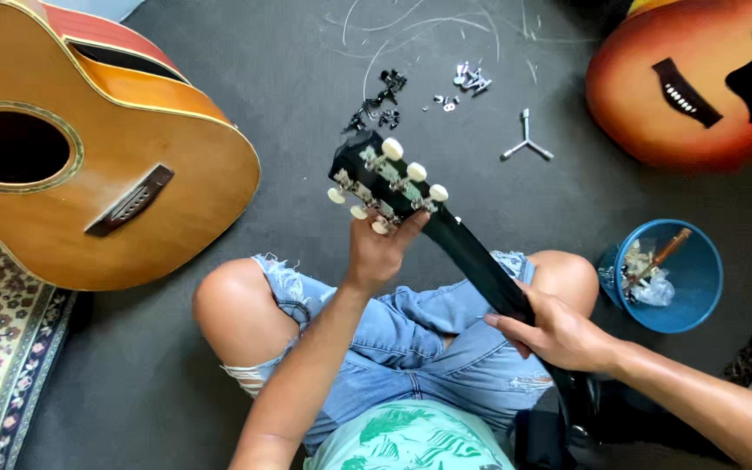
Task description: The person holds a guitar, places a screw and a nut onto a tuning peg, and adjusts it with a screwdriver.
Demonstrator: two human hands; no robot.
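A: Surroundings?
B: Natural-finish acoustic guitar (89, 148) flat on the grey floor (289, 70) at left, over a patterned rug (2, 339). Sunburst guitar (698, 78) top right. Blue bucket (681, 274) of scraps by the right knee.
A: Workpiece?
B: Black guitar neck (472, 261) across the lap, headstock (385, 183) pointing away. Left hand (376, 248) pinches a cream tuning peg (381, 227); right hand (559, 331) wraps the neck lower down.
A: Small stuff?
B: Three-arm wrench (526, 144), loose black tuner parts (380, 104), silver hardware (472, 80) beyond the headstock.
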